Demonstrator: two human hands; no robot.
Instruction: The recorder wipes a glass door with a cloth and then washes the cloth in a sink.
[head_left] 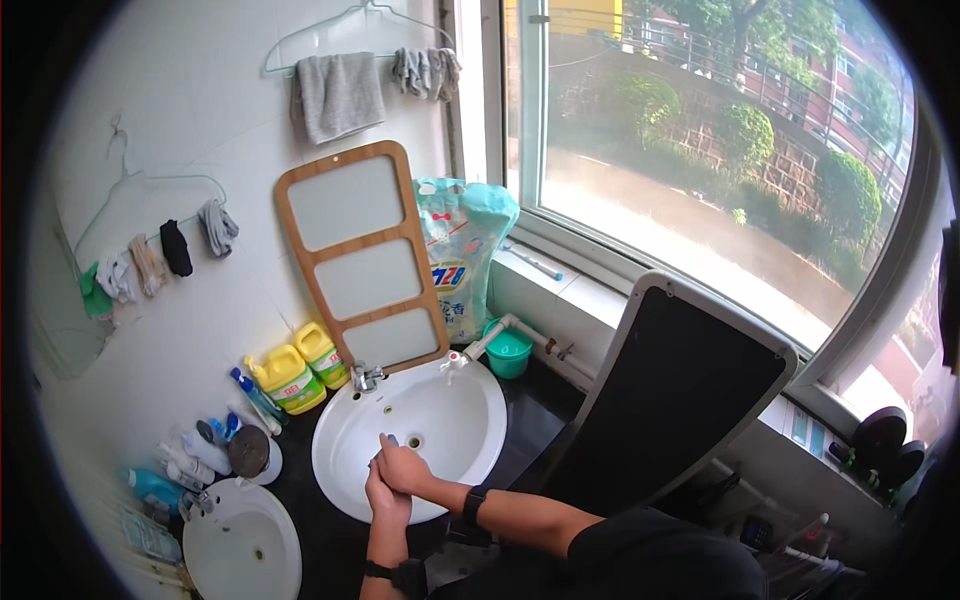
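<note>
The right hand (408,470) was folded against the left hand (384,497), both narrow, above the near part of a white oval washbasin (460,420); whether they held anything could not be told. The basin sat in a glossy black countertop (540,412), with a second washbasin (235,525) to the near left. On the far side, two yellow jugs (288,382) and a wooden three-section frame (362,250) stood against the white wall (200,70). A window (700,150) filled the far right.
</note>
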